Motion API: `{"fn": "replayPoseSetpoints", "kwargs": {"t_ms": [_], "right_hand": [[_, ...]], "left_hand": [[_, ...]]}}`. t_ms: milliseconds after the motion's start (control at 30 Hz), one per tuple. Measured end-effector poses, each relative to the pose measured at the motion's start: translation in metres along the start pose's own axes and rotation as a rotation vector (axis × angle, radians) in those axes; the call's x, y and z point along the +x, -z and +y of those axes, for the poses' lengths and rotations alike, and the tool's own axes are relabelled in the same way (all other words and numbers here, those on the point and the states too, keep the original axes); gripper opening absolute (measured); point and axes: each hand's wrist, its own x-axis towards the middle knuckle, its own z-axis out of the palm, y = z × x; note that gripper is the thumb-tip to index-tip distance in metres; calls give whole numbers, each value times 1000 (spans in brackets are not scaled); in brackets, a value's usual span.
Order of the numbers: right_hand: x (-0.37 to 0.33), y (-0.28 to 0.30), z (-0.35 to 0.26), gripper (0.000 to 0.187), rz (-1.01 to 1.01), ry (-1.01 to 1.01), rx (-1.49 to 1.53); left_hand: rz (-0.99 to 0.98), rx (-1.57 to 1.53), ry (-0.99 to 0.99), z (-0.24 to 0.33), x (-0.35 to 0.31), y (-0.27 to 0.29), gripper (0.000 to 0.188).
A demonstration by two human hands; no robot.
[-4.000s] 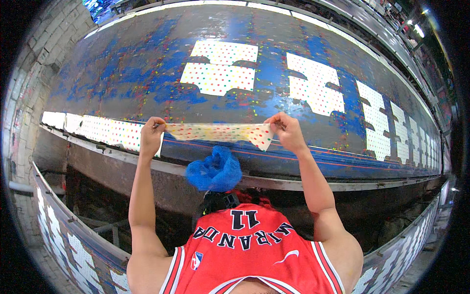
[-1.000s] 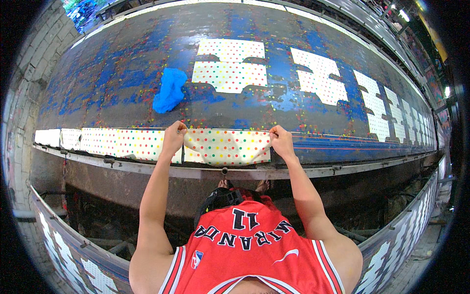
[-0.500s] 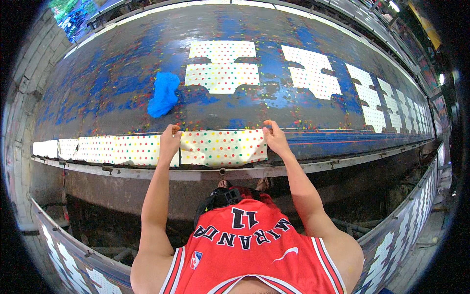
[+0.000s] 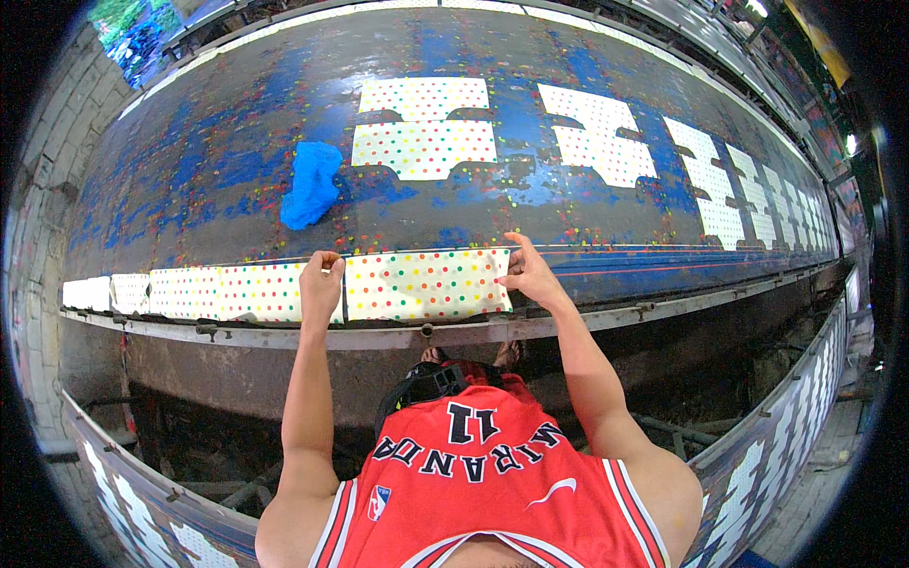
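Note:
A white cloth strip with red, green and yellow dots (image 4: 426, 284) lies along the near edge of the long printing table. My left hand (image 4: 323, 276) is closed just past the strip's left end, over a neighbouring dotted strip (image 4: 256, 292); anything in its curled fingers is hidden. At the strip's right end is my right hand (image 4: 532, 273), open, index finger and thumb apart, with the thumb side at the cloth edge. Farther back, a crumpled blue cloth or plastic piece (image 4: 311, 186) lies left of a dotted cut cloth panel (image 4: 423, 147).
The dark table (image 4: 218, 180) is stained blue and speckled with colour. More cut panels (image 4: 601, 137) run off to the right. A metal rail (image 4: 473, 331) borders the near edge. Behind me stands another table with white panels (image 4: 748, 483).
My left hand has shifted slightly left and down, off the strip's corner. My right hand's fingers have spread from a pinch at the far right corner. The view has shifted slightly.

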Motion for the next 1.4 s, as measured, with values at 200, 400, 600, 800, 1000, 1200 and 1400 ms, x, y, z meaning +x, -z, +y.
{"fn": "replayPoseSetpoints", "kwargs": {"t_ms": [200,400,600,800,1000,1200,1400], "right_hand": [[-2,0,-1,75,122,-80,28],[-4,10,16,57,348,-52,-69],[-13,20,20,44,480,-128,45],[-9,16,19,37,471,-113,-1],[20,22,4,26,440,-21,-80],[84,47,-23,23,416,117,-211],[185,79,-46,24,385,202,-432]], "left_hand": [[-2,-84,1,5,-1,12,15],[-88,-128,-1,4,-3,16,15],[-200,-70,-34,1,5,28,16],[-289,-32,-55,15,23,29,18],[-364,-7,-266,46,42,11,22],[-462,134,-340,86,81,-1,31],[-371,216,-442,121,146,-23,29]]}}
